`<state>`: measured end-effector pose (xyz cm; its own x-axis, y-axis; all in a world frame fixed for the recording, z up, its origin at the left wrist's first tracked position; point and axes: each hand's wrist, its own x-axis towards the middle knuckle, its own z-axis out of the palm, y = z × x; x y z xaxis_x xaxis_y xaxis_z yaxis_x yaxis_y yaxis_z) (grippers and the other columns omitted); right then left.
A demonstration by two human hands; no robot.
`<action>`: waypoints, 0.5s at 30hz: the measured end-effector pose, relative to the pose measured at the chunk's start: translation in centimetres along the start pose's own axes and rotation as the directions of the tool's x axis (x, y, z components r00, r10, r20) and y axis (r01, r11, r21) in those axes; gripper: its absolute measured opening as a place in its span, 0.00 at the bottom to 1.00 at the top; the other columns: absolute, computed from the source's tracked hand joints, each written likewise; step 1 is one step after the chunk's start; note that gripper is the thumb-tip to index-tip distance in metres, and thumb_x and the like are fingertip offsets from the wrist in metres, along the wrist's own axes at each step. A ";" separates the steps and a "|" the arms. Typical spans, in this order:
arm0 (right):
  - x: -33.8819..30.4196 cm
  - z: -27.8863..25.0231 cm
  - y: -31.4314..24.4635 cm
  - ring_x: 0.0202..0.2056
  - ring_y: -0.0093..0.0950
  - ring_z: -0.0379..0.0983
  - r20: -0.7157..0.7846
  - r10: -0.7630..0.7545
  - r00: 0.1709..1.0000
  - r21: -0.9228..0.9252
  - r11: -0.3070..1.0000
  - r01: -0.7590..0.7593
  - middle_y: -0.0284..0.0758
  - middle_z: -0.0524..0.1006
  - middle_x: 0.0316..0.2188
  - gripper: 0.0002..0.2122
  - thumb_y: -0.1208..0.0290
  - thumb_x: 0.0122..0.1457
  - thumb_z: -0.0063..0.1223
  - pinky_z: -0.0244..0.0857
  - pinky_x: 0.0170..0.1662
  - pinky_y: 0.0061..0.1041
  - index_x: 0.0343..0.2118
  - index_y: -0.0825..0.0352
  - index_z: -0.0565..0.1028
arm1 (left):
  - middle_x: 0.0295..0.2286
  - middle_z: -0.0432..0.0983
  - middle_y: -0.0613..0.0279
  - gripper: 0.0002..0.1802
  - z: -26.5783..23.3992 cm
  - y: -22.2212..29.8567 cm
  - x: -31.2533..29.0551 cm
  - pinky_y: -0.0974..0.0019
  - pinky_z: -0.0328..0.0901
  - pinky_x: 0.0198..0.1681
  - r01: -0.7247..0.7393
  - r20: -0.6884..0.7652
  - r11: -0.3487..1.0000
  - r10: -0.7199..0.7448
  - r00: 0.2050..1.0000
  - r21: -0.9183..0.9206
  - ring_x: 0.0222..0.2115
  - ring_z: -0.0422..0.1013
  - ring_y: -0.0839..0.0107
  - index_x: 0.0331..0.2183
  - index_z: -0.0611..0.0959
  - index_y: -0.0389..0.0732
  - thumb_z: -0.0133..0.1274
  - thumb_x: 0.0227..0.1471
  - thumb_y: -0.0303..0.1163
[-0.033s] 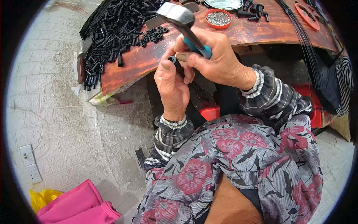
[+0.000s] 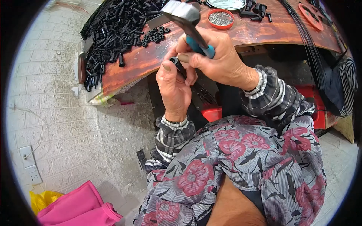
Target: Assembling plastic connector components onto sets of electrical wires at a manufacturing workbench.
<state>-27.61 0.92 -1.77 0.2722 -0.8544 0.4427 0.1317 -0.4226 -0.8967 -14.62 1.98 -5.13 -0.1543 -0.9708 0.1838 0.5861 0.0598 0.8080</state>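
I looked down through the head camera at two bare hands meeting in front of the worktop's (image 2: pixel 264 32) near edge. The left hand (image 2: pixel 172 89), palm turned up, had its fingers and thumb closed around a short black tube (image 2: pixel 180 68), whose round open end pointed up and away between them. The right hand (image 2: pixel 218 56) gripped a hammer (image 2: pixel 190 31) by its blue handle, the metal head raised toward the far side, and its thumb lay right beside the tube's mouth. Fingers covered much of the tube, so I could not make out its lower end.

The hammer head blocked part of a flat grey plate (image 2: pixel 155 22) on the worktop. Left of that spread a big heap of black parts (image 2: pixel 117 32), with small black rings (image 2: pixel 155 36) at its near side and a brown-handled knife (image 2: pixel 82 67) beside its left edge. Beyond the right hand stood a red dish (image 2: pixel 220 27) of tiny metal pieces (image 2: pixel 220 18). Thin black strands (image 2: pixel 307 41) hung over the edge at far right. A floral garment (image 2: pixel 233 148) filled the lower view; pink cloth (image 2: pixel 75 207) lay at bottom left.
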 end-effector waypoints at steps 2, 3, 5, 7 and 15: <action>0.5 -0.1 0.3 0.21 0.16 0.67 0.065 0.093 0.993 0.129 0.986 -0.101 0.31 0.70 0.22 0.04 0.81 0.47 0.50 0.63 0.23 0.16 0.27 0.72 0.69 | 0.15 0.62 0.68 0.34 -0.3 0.3 -0.2 0.79 0.49 0.15 0.035 -0.002 0.999 -0.035 0.999 -0.020 0.13 0.54 0.81 0.46 0.64 0.29 0.42 0.50 0.51; 0.7 -0.3 0.3 0.21 0.16 0.67 0.068 0.097 0.993 0.129 0.986 -0.105 0.31 0.70 0.22 0.04 0.81 0.47 0.50 0.63 0.23 0.16 0.27 0.72 0.69 | 0.14 0.62 0.68 0.34 -0.8 0.4 0.0 0.79 0.48 0.15 0.022 0.065 0.998 -0.018 0.998 -0.060 0.12 0.53 0.81 0.46 0.64 0.30 0.41 0.50 0.51; 1.0 -0.4 0.1 0.21 0.14 0.64 0.121 0.085 0.989 0.050 0.995 -0.091 0.28 0.69 0.19 0.06 0.74 0.47 0.54 0.59 0.23 0.16 0.24 0.70 0.70 | 0.14 0.61 0.69 0.34 -1.3 0.7 -0.1 0.79 0.47 0.14 -0.002 0.127 0.996 0.014 0.992 -0.094 0.12 0.52 0.81 0.46 0.64 0.30 0.41 0.50 0.52; 0.8 -1.2 0.3 0.20 0.14 0.62 0.105 0.127 0.986 -0.035 0.992 -0.124 0.27 0.68 0.16 0.08 0.71 0.48 0.54 0.57 0.23 0.16 0.22 0.70 0.71 | 0.12 0.60 0.68 0.33 -1.3 0.9 -0.2 0.78 0.46 0.14 -0.023 0.065 0.998 0.027 0.998 -0.063 0.11 0.51 0.82 0.45 0.65 0.31 0.40 0.50 0.52; -0.8 -3.5 -0.8 0.18 0.37 0.65 0.153 0.053 0.987 -0.855 0.508 0.105 0.40 0.68 0.14 0.10 0.67 0.44 0.55 0.55 0.21 0.30 0.20 0.69 0.69 | 0.12 0.57 0.68 0.34 -2.4 1.6 -0.5 0.75 0.45 0.15 -0.047 0.044 0.997 0.050 0.998 -0.067 0.11 0.49 0.80 0.44 0.67 0.30 0.38 0.50 0.54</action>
<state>-31.31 0.89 -1.41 0.4215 -0.8194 0.3885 -0.7195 -0.5630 -0.4067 -11.70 2.02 -5.29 -0.1594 -0.9555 0.2480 0.6450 0.0894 0.7589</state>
